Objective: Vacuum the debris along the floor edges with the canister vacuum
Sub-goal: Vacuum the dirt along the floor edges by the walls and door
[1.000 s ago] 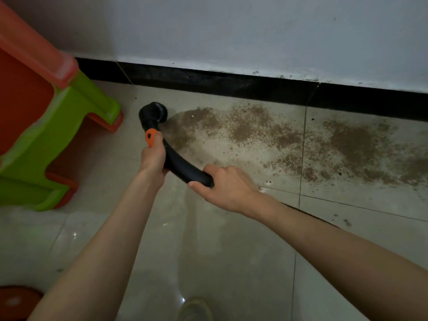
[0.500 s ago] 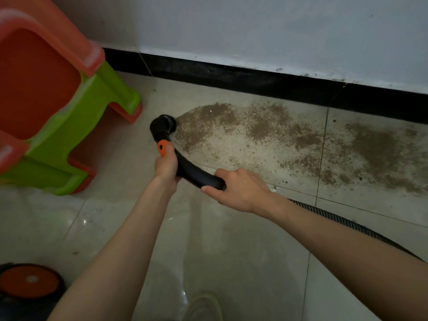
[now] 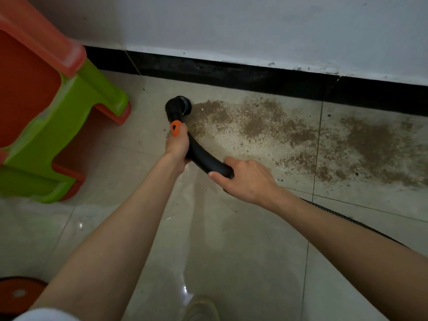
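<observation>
Your left hand (image 3: 177, 144) is wrapped round the black curved wand (image 3: 203, 158) just below its orange slider (image 3: 176, 128), fingers curled tight on it. Your right hand (image 3: 245, 179) grips the lower end of the same wand, thumb underneath, fingers over the top. Both hold the wand, neither is free.

The round brush nozzle (image 3: 178, 106) sits on the floor (image 3: 231, 262) at center frame, just beside the left end of the debris (image 3: 266, 126), touching its edge. The debris is a brown granular band running from center to the right edge of the frame, parallel to the black baseboard (image 3: 231, 75), thick in patches, thin between. Most of it is not yet picked up, I'd judge.

Handling: the wand looks like rigid plastic, light and smooth, so a two-hand hold as you have it steers well. The ribbed hose (image 3: 342, 216) trailing under your right forearm is flexible and will drag; keep slack. The grains are loose and will likely scatter if you push the nozzle fast.

At the upper left of the frame stands an orange and green plastic stool (image 3: 69, 107). At the lower left corner is a round orange and black thing (image 3: 18, 290), probably the canister, too cropped to be sure. A shoe (image 3: 201, 309) shows at bottom center.
</observation>
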